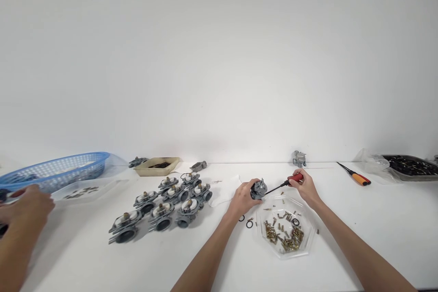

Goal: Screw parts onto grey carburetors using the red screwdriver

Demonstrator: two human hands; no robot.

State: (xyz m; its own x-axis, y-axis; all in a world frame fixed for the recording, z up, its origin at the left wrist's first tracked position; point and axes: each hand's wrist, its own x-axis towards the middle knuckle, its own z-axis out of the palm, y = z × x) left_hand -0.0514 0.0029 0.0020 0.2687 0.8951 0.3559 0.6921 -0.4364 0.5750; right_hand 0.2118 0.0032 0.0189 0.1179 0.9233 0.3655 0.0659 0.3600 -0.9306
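My left hand [242, 198] is closed around a grey metal carburetor [260, 188], holding it above the white table. In my right hand [304, 186] is a screwdriver [284, 184] with a red handle and a dark shaft. Its tip reaches the lower right side of the carburetor; the exact contact point is too small to make out. Just below both hands sits a clear octagonal tray [308, 251] with brass screws and small fittings in it. Two black O-rings [249, 224] lie beside the tray's left edge.
Several carburetors [161, 216] stand in a group left of centre. Another person's hand [29, 205] is at far left, near a blue basket [99, 159] and a shallow clear tray [111, 185]. Pliers with orange-red handles [359, 179] and a tray of black parts [410, 166] lie right.
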